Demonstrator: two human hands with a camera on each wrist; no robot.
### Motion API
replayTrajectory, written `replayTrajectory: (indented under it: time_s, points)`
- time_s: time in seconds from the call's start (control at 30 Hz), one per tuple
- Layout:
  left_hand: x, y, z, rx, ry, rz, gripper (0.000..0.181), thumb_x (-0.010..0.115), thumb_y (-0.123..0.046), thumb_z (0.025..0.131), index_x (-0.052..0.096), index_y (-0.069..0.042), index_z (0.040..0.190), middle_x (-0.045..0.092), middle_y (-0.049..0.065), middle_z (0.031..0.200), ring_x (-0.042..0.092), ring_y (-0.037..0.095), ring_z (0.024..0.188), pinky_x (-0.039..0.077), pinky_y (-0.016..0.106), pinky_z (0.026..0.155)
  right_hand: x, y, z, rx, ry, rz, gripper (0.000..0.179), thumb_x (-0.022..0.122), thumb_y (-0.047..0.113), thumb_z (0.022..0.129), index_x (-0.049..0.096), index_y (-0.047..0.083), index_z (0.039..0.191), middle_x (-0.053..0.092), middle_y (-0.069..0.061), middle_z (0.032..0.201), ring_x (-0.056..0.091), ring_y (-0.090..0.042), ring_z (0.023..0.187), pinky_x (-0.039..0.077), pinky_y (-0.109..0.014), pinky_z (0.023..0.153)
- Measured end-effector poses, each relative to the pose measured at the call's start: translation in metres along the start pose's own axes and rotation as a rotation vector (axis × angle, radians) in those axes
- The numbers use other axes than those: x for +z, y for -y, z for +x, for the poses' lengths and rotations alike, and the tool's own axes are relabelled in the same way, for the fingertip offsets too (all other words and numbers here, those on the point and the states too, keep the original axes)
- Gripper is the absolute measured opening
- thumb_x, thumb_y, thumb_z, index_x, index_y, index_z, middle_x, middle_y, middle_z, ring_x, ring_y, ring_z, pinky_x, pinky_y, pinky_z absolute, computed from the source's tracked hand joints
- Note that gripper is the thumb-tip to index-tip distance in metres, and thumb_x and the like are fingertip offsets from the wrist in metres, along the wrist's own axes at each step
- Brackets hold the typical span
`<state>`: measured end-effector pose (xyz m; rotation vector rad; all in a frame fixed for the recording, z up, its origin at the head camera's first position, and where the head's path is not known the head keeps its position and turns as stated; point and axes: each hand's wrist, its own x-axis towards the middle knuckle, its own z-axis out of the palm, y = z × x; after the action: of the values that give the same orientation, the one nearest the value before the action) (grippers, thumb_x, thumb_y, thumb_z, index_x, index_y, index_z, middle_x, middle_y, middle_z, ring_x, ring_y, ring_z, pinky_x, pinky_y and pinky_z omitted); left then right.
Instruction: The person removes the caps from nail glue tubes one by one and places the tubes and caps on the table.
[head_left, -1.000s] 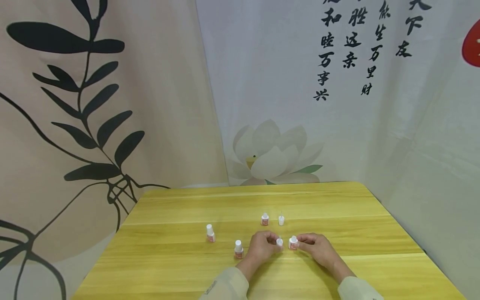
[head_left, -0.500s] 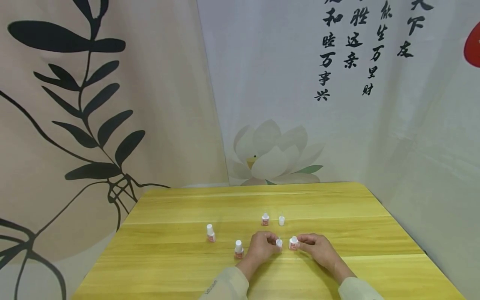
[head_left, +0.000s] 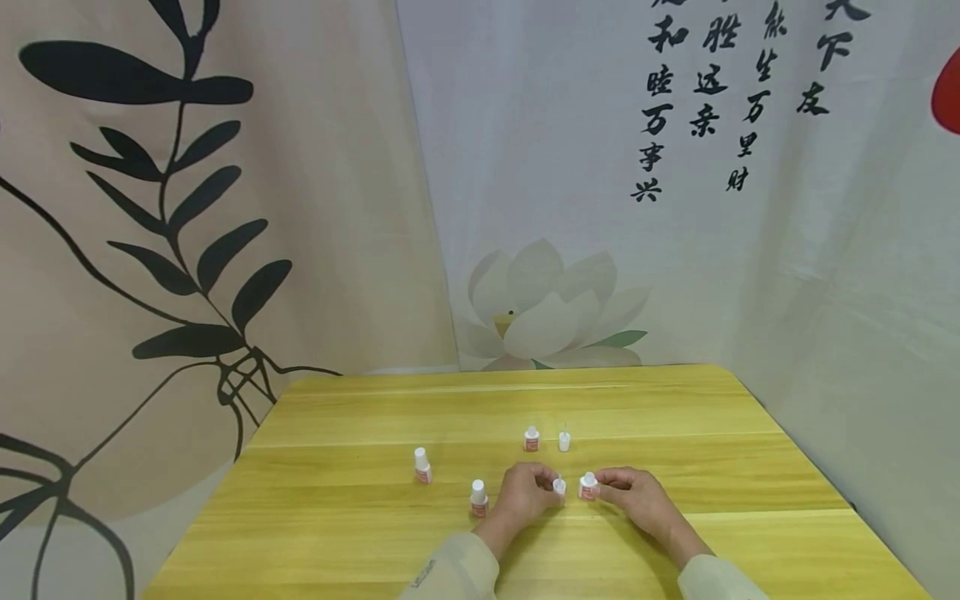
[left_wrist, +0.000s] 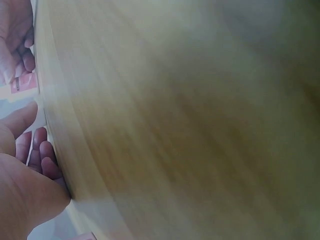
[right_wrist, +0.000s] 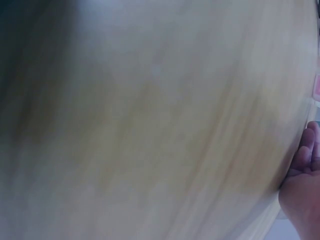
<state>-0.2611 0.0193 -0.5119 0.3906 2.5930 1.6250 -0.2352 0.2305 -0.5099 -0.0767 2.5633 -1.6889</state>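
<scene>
My left hand [head_left: 525, 493] pinches a small white cap [head_left: 559, 487], which stands on the table with a thin tip pointing up. Just to its right, my right hand [head_left: 637, 497] holds a small white bottle [head_left: 588, 487] with a red label by its side; it is upright and shows no tall cap. In the left wrist view, the left hand [left_wrist: 30, 185] lies low at the left edge, below the right hand [left_wrist: 15, 37] and part of a pink-red label [left_wrist: 24, 83]. Only part of the right hand [right_wrist: 305, 185] appears in the right wrist view.
Behind the hands stand an uncapped bottle [head_left: 532, 439] and a loose cap [head_left: 564, 442], thin tip up. Two capped bottles, one farther left [head_left: 423, 466] and one beside the left wrist [head_left: 478, 499], stand upright. A printed curtain [head_left: 360, 208] hangs behind the wooden table [head_left: 337, 533].
</scene>
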Motion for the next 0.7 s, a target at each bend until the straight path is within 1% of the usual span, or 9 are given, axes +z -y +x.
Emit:
replayTrajectory:
  time_s: [0.23,0.7]
  points:
    - [0.0003,-0.0014,-0.0019,0.018,-0.006,0.004,0.019,0.082,0.006,0.073,0.071,-0.004,0.085,0.064,-0.003,0.075,0.056,0.006,0.069,0.05,0.022,0.065,0.0001,0.0018,-0.0006,0.015,-0.012,-0.017,0.027,0.076,0.03,0.088,0.075,0.01,0.105,0.073,-0.004,0.106,0.062,-0.018,0.101,0.046,-0.045,0.092]
    - [0.0008,0.0011,-0.0013,0.011,0.004,0.002,0.021,0.082,0.007,0.072,0.07,-0.005,0.085,0.063,-0.005,0.074,0.056,0.006,0.069,0.05,0.022,0.065,0.0009,0.0018,0.0,0.041,-0.026,-0.036,0.028,0.078,0.032,0.086,0.076,0.011,0.104,0.072,-0.003,0.107,0.061,-0.018,0.101,0.046,-0.045,0.091]
